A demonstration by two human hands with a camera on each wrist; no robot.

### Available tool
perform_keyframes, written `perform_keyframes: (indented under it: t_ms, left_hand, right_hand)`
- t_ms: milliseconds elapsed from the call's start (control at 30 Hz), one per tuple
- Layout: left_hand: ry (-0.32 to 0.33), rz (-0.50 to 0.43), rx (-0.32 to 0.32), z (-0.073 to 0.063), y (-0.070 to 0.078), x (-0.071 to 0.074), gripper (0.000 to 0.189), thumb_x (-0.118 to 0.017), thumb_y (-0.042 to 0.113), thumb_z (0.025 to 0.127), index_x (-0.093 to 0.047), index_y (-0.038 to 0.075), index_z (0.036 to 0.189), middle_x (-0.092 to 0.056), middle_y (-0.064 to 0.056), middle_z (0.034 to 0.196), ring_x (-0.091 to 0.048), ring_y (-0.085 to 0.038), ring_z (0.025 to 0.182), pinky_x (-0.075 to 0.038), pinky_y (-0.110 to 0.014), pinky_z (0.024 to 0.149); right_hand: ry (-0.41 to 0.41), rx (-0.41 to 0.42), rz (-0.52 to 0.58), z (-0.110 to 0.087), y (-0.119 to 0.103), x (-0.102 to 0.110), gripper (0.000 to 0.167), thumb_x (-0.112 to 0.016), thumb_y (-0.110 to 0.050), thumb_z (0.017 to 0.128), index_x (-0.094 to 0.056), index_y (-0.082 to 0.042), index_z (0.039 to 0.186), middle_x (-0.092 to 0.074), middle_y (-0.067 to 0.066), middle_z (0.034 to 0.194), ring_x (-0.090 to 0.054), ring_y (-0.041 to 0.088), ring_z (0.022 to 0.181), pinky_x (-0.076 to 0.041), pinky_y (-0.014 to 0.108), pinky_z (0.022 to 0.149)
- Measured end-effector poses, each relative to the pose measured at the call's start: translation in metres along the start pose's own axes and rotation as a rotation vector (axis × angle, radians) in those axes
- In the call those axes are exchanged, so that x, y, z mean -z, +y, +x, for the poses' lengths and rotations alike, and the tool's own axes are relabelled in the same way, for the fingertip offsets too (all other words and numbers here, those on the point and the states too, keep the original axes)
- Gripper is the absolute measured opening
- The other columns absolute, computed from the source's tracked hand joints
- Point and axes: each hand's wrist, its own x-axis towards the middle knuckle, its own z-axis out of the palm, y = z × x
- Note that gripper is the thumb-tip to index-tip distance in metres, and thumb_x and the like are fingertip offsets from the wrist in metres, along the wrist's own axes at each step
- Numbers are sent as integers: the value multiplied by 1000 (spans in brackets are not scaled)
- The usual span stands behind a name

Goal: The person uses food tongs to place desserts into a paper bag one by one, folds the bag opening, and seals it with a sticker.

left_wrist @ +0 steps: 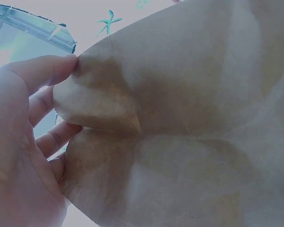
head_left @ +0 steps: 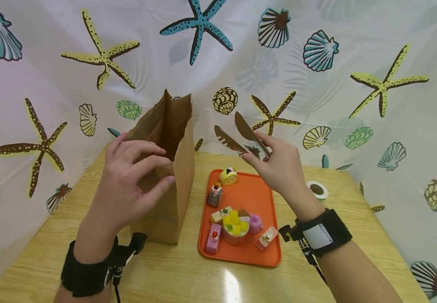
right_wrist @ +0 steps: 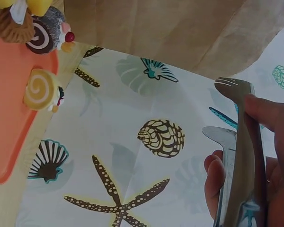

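A tall brown paper bag (head_left: 185, 176) stands on the table with its top open. At its near rim my left hand (head_left: 129, 181) holds the paper, thumb on one side and fingers on the other in the left wrist view. My right hand (head_left: 283, 170) grips metal serving tongs (head_left: 246, 127), one tip slotted like a fork and the other a plain blade. The tongs' arms stand apart with nothing between them, pointing toward the bag above the tray's far end. What the bag contains is hidden.
An orange tray (head_left: 252, 193) carries toy cakes: a yellow roll (head_left: 228, 176), a chocolate roll (head_left: 214, 195), a cup of yellow cubes (head_left: 235, 235), a pink slice (head_left: 213, 238) and several others. A tape roll (head_left: 317, 190) lies right of it. Patterned cloth (head_left: 211, 75) hangs behind the table.
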Motion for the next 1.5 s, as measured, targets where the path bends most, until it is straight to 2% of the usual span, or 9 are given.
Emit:
perform_keyframes:
  t_ms: [267,400,633,1067,1200,1433,1500]
  left_hand:
    - [6,-8,-1,0,-1,0,16,-81,23,85,-77,12,95,-72,-12,110,-63,-32,111,-19,-63,125]
    - [5,-8,2,0,-1,1,15,-81,23,85,-77,13,95,-72,-11,109,-63,-31,111,-18,-63,126]
    - [17,-11,-6,0,-2,0,16,-81,23,84,-78,12,95,-72,-12,109,-63,-31,109,-19,-64,125]
    - [2,0,3,0,-2,2,16,-81,24,85,-78,12,96,-71,-12,110,-63,-31,111,-18,-63,126]
    - [0,4,5,0,-1,2,16,-80,24,85,-78,12,96,-71,-12,110,-63,-31,111,-18,-63,126]
    - [-2,6,5,-1,-1,1,16,-80,25,85,-78,12,96,-71,-12,110,-63,-31,111,-18,-63,126]
    - [0,7,5,-1,-1,1,16,-80,25,85,-78,13,96,-71,-11,110,-63,-31,110,-18,-63,126]
  right_hand:
    - [-30,-41,-26,-1,10,-7,65,-78,-43,94,-59,-16,150,-71,12,135,-64,18,64,-47,33,66]
    - [-42,-54,-30,-2,15,-11,65,-78,-43,94,-58,-15,150,-71,13,134,-63,18,62,-47,33,65]
    - [-61,-79,-43,-4,23,-17,66,-78,-42,93,-59,-12,149,-76,15,119,-64,17,60,-50,37,66]
    - [-95,-114,-68,-6,37,-34,67,-77,-45,93,-59,-14,149,-70,16,136,-58,19,60,-46,37,67]
    - [-114,-133,-83,-7,42,-38,67,-76,-46,93,-59,-12,149,-70,16,137,-59,23,68,-49,39,70]
    - [-135,-164,-89,-8,50,-43,68,-74,-47,94,-58,-10,149,-69,17,138,-67,34,96,-54,46,78]
    - [-136,-169,-88,-8,52,-44,68,-74,-47,94,-58,-10,149,-68,17,139,-68,35,100,-54,47,79]
